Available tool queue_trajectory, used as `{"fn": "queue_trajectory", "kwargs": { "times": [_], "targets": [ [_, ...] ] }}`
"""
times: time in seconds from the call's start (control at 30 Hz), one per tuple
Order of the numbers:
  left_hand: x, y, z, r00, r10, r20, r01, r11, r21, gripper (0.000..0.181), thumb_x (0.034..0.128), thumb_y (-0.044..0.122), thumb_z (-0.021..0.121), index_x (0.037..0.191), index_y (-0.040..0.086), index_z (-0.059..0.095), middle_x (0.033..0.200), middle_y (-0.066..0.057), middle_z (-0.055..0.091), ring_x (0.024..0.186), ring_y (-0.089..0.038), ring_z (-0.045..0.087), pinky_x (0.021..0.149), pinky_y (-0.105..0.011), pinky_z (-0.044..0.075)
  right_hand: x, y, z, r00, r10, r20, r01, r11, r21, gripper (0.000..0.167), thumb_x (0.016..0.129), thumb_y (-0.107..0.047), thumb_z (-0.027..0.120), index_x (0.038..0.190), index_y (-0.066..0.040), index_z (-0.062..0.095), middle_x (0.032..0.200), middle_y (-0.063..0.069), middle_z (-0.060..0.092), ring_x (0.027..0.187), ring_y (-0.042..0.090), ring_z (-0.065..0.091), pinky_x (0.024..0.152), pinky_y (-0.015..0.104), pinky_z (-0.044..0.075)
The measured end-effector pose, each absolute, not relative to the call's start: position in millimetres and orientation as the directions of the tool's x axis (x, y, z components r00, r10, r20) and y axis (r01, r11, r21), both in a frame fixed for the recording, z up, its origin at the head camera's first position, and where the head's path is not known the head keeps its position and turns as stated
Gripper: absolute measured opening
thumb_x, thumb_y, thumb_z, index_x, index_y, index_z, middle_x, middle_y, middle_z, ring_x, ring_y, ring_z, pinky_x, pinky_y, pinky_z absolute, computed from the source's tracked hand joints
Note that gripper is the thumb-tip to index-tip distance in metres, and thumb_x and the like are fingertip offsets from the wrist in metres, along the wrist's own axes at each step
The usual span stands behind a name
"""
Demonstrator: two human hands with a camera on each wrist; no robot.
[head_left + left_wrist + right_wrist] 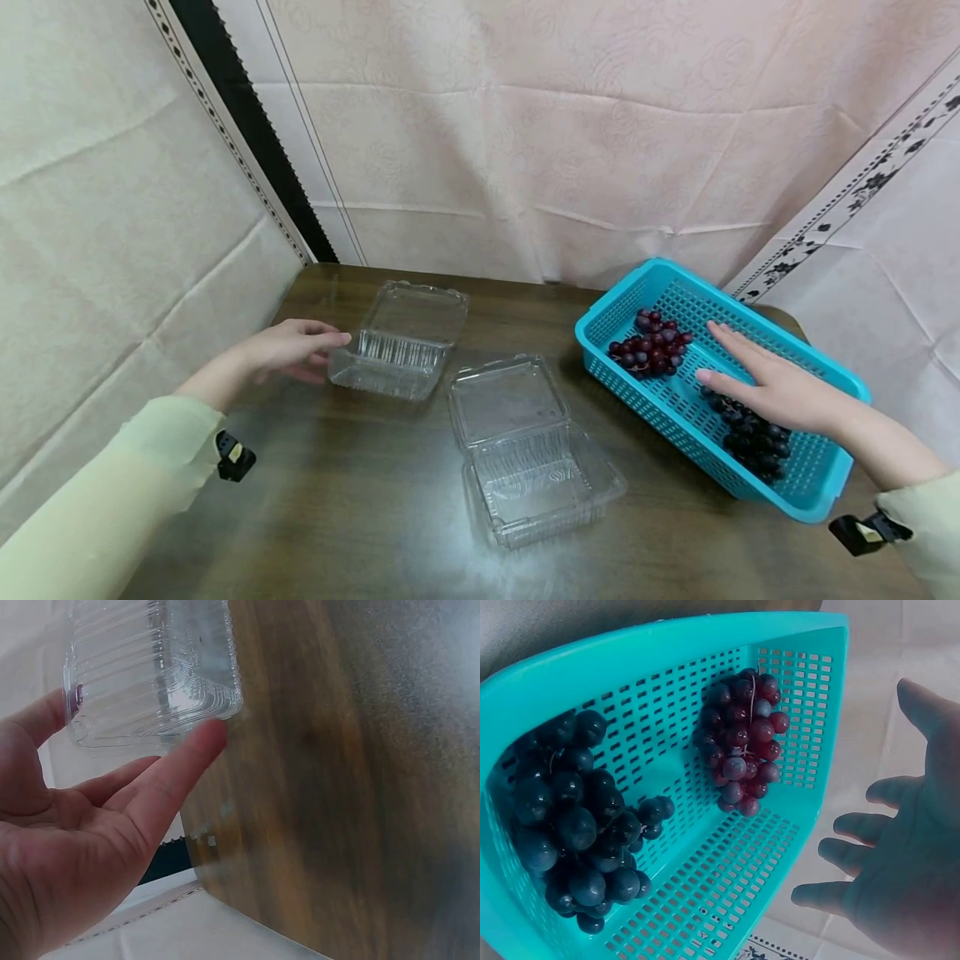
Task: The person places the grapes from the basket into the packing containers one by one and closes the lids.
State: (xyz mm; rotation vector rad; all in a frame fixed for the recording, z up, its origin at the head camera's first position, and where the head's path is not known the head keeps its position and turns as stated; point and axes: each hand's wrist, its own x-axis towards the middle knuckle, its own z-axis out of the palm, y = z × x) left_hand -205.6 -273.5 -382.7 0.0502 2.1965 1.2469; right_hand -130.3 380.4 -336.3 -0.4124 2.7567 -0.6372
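Note:
Two clear plastic clamshell containers lie with lids raised on the brown table. My left hand is at the left side of the farther container, thumb and fingers extended around its corner. In the left wrist view, the thumb and forefinger of the left hand meet or nearly meet the container's edge. The nearer container stands mid-table. Above the blue basket, my right hand hovers with fingers spread, holding nothing. Red grapes and black grapes lie apart inside the basket.
The brown wooden table carries the containers and the basket. Pale patterned cloth hangs behind it and at both sides. A dark strip runs down the back left corner.

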Motion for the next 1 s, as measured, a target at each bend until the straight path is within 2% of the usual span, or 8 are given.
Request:
{"fn": "queue_trajectory", "kwargs": {
  "times": [0.23, 0.5, 0.77, 1.0],
  "targets": [
    [-197, -276, -388, -0.802, 0.336, -0.495, -0.292, 0.501, 0.814, 0.074, 0.1115, 0.032, 0.058, 0.160, -0.015, 0.026, 0.161, -0.040, 0.035, 0.141, -0.052, 0.050, 0.099, -0.047, 0.063, -132, 379, -337, -0.913, -0.334, -0.236, -0.204, 0.871, -0.447, 0.083, 0.112, -0.041, 0.054, 0.173, -0.012, 0.006, 0.173, 0.033, 0.013, 0.152, 0.064, 0.019, 0.111, 0.087, 0.026],
    [-183, -281, -399, -0.786, 0.361, -0.502, -0.323, 0.451, 0.832, 0.072, 0.1121, 0.022, 0.057, 0.161, -0.016, 0.021, 0.160, -0.041, 0.036, 0.141, -0.050, 0.051, 0.099, -0.046, 0.063, -137, 374, -337, -0.902, -0.334, -0.274, -0.195, 0.881, -0.432, 0.082, 0.113, -0.043, 0.053, 0.173, -0.012, 0.006, 0.172, 0.035, 0.015, 0.150, 0.065, 0.024, 0.111, 0.085, 0.029],
    [-171, -283, -410, -0.801, 0.364, -0.476, -0.348, 0.365, 0.864, 0.072, 0.1113, 0.017, 0.059, 0.162, -0.015, 0.019, 0.158, -0.042, 0.037, 0.136, -0.038, 0.058, 0.100, -0.044, 0.062, -141, 371, -337, -0.895, -0.343, -0.287, -0.208, 0.887, -0.411, 0.081, 0.113, -0.043, 0.050, 0.172, -0.010, 0.007, 0.171, 0.036, 0.018, 0.148, 0.065, 0.027, 0.110, 0.084, 0.033],
    [-165, -281, -420, -0.822, 0.358, -0.443, -0.345, 0.306, 0.887, 0.070, 0.1106, 0.012, 0.059, 0.161, -0.016, 0.020, 0.156, -0.042, 0.039, 0.135, -0.036, 0.059, 0.101, -0.042, 0.062, -142, 368, -339, -0.890, -0.347, -0.295, -0.209, 0.887, -0.412, 0.080, 0.114, -0.044, 0.050, 0.172, -0.010, 0.008, 0.170, 0.036, 0.018, 0.149, 0.065, 0.026, 0.111, 0.084, 0.031]
  ]
}}
